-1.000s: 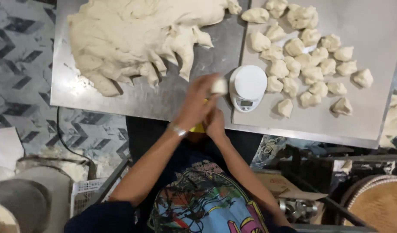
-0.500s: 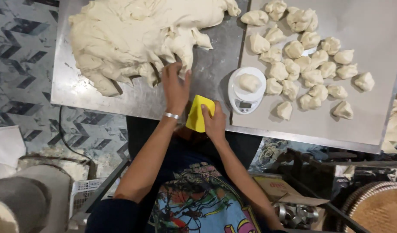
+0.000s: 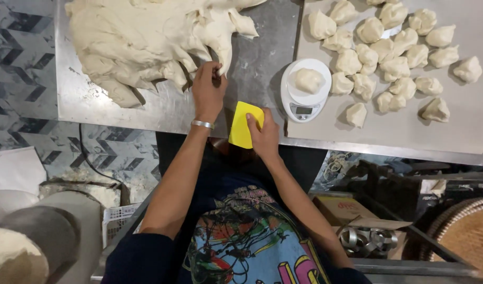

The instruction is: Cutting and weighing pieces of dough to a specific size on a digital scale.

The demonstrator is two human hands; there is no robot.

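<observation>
A big mass of pale dough (image 3: 147, 37) lies on the steel table (image 3: 257, 68) at the upper left. My left hand (image 3: 207, 89) pinches a hanging strip at the dough's lower edge. My right hand (image 3: 262, 134) holds a yellow plastic scraper (image 3: 243, 123) flat near the table's front edge. A small white kitchen scale (image 3: 304, 89) stands just right of the scraper with one dough piece (image 3: 308, 80) on its platform.
Several cut dough pieces (image 3: 388, 58) lie on a grey sheet (image 3: 409, 131) at the right. Below the table are a cardboard box (image 3: 352, 210), coiled metal bands (image 3: 367, 239), a round woven tray (image 3: 470, 242) and a grey machine (image 3: 36, 236) at the lower left.
A dough piece went from my hands onto the scale. My left hand then moved up to the big dough mass, and the yellow scraper came into view in my right hand.
</observation>
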